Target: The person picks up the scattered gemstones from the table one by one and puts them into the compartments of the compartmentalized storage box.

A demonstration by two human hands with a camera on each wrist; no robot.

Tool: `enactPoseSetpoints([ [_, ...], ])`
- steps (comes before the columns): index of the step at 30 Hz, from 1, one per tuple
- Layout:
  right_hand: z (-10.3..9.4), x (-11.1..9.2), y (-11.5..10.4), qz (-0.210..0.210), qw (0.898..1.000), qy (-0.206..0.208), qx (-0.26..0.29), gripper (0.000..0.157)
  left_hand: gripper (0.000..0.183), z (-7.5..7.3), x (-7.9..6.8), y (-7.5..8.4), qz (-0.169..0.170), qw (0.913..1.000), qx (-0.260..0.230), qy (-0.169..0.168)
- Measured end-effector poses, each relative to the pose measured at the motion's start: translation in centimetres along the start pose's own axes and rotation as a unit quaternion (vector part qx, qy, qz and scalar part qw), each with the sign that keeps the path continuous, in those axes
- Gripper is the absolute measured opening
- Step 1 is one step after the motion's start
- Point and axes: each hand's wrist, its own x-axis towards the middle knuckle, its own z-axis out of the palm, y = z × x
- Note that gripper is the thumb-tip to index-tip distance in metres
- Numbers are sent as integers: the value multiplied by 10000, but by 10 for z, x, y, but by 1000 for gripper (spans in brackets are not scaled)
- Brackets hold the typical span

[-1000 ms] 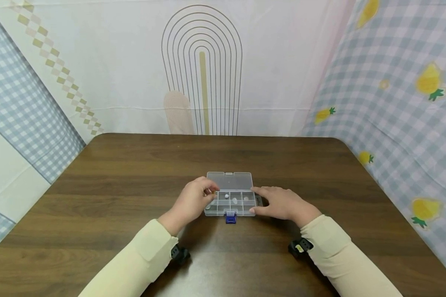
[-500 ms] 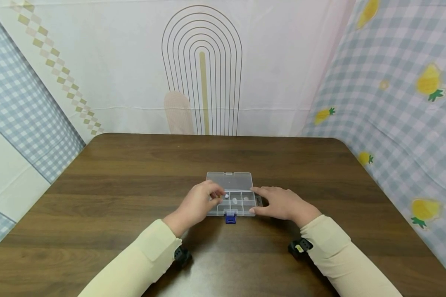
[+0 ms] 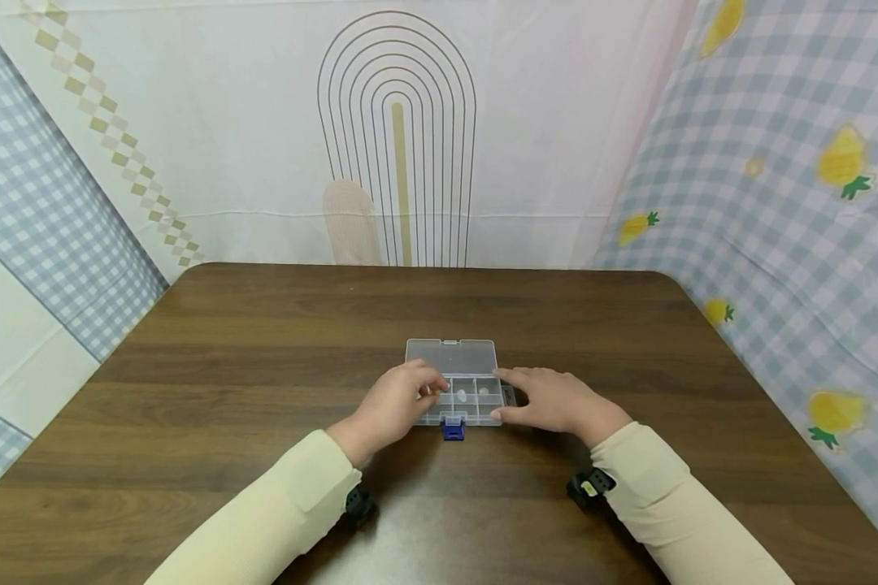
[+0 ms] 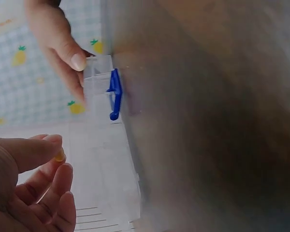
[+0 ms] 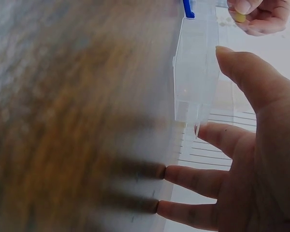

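Plastic box (image 3: 464,376), long axis crosswise; left fingers (image 4: 47,173) pinching yellow piece (image 4: 60,155), right fingers (image 5: 195,179) spread

Cloth-screened booth (printed fabric (image 3: 541,138) around a wooden table (image 3: 475,504))

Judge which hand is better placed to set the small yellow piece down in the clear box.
Probably the left hand: it pinches the yellow piece over the left part of the box. The right hand, spread at the box's right end, looks better suited to steadying it.

Left hand (image 3: 393,403) pinching, right hand (image 3: 558,398) splayed
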Motion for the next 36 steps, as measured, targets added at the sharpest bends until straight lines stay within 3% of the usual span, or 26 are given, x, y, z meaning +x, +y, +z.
enactPoseSetpoints([
  [12,-1,0,0,-2,10000,-56,29,77,14,4,0,0,246,9982,539,44],
  [25,-2,-1,-1,-11,10000,-72,45,76,16,6,2,0,142,9988,386,-281],
  [36,0,0,-1,19,10000,-83,12,76,25,-6,-1,3,3,9990,258,-362],
])
